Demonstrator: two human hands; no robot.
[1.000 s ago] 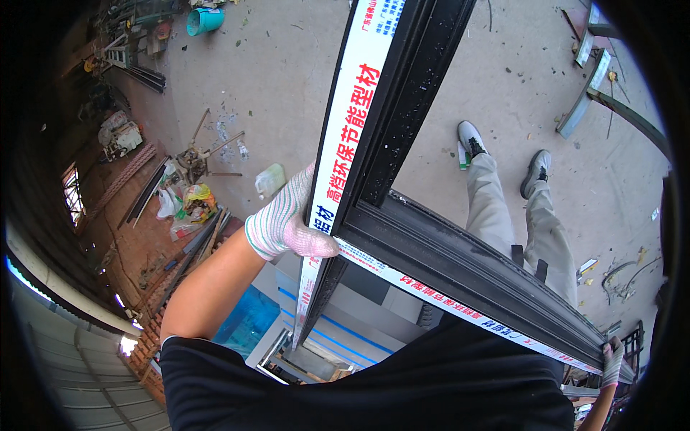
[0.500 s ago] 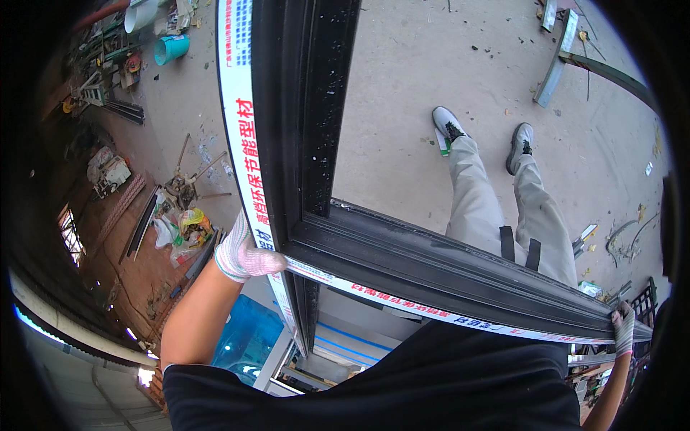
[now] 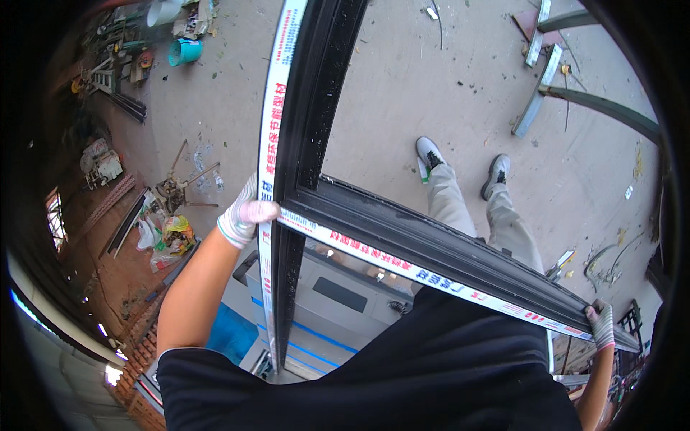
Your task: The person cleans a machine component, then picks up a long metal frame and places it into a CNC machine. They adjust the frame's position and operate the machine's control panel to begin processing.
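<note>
A large black metal frame [image 3: 424, 244], like a door or window frame, crosses in front of my body. White protective film with coloured print runs along its edges. My left hand [image 3: 246, 214], in a whitish knit glove, closes around the long bar at the joint with the crossbar, its thumb lying over the film. Far to the right, my gloved right hand [image 3: 602, 325] grips the other end of the crossbar. The long bar extends away past the top of the view and back below the joint beside my torso; its far end is out of view.
On the concrete floor beyond the frame stand my shoes [image 3: 430, 152]. Grey metal stands [image 3: 539, 92] are at the far right. To the left lie plastic bags [image 3: 176, 231], a teal bucket [image 3: 185, 52] and assorted scrap. A grey machine-like surface [image 3: 338, 287] shows below the crossbar.
The view has shifted, and the frame's long bar now leans more to the right at its far end. The crossbar slopes more steeply. Both hands keep their hold.
</note>
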